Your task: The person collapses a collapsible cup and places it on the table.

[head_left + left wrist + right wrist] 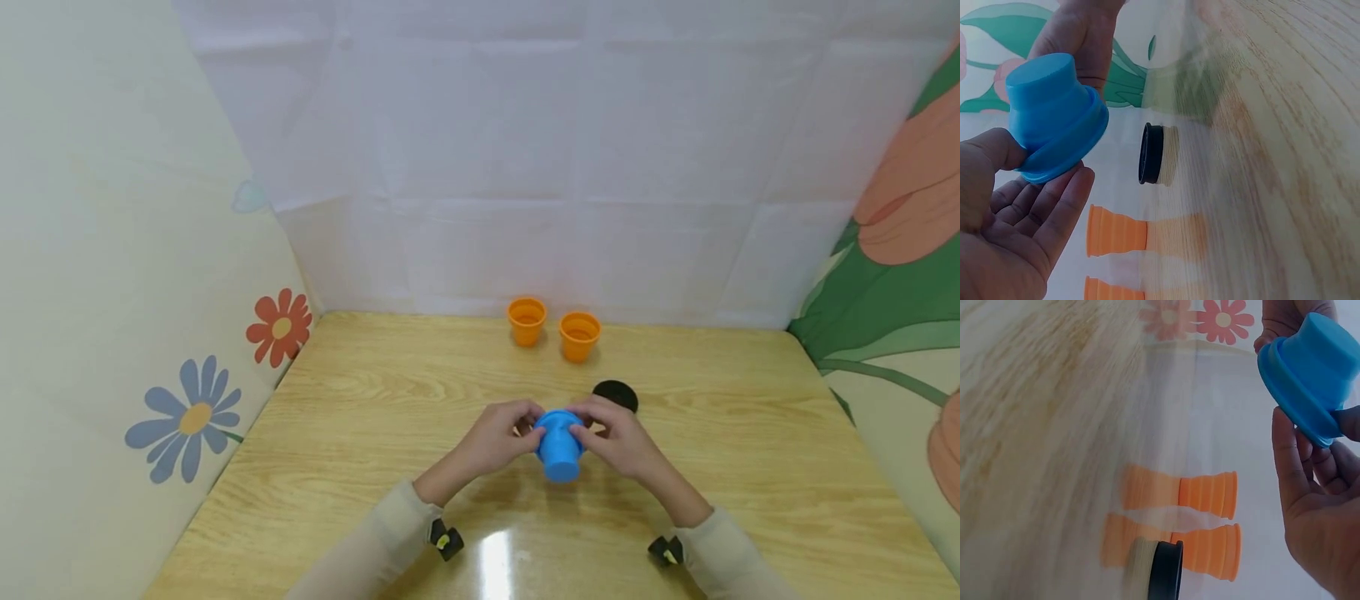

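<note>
Both hands hold a blue collapsible cup [560, 450] above the table, its base tilted toward the person. The left hand [498, 435] pinches the rim from the left, thumb on the outer wall and fingers under the edge. From the other side the right hand [617, 437] grips the rim in the same way. In the left wrist view the cup's wide rim [1085, 137] is partly folded over the narrower wall. A round black piece [616, 396] lies on the table just beyond the right hand.
Two orange cups [527, 322] [579, 337] stand upright side by side near the back of the wooden table [375, 400]. A white sheet [480, 167] hangs behind them. Flower-patterned walls [191, 417] flank the table. Each wrist wears a small black device [447, 540].
</note>
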Demonstrator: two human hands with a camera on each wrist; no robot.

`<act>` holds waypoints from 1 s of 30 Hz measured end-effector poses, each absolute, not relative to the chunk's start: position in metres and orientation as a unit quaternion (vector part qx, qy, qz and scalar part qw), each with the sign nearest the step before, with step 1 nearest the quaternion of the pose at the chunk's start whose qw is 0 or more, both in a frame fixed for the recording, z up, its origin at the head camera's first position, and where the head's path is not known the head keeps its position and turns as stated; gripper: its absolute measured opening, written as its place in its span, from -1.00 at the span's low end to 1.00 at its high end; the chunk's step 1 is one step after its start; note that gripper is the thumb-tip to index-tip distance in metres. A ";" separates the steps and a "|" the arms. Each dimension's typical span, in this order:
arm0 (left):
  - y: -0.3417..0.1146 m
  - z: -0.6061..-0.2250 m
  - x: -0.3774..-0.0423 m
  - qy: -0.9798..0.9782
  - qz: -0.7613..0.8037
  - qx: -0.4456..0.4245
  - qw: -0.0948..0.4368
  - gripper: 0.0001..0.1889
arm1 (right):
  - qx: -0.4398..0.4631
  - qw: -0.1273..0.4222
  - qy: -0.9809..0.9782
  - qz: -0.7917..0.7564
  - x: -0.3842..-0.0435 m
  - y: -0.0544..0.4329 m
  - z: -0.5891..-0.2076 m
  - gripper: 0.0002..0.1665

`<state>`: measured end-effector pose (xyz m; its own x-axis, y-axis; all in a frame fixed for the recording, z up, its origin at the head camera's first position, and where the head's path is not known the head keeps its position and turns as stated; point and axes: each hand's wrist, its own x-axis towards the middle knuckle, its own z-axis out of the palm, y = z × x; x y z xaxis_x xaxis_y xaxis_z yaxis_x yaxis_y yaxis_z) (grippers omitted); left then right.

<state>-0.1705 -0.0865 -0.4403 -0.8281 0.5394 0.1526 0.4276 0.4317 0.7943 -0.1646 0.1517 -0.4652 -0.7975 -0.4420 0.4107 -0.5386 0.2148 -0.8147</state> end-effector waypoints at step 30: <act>-0.091 -0.437 -0.168 0.750 0.589 0.234 0.189 -0.64 | 0.206 -0.118 -0.719 0.653 -0.163 0.157 -0.458 -0.54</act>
<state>-0.1679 -0.0910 -0.4368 -0.8190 0.5738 -0.0078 0.1290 0.1974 0.9718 -0.1634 0.1571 -0.4580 -0.8870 -0.4510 0.0991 -0.1417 0.0615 -0.9880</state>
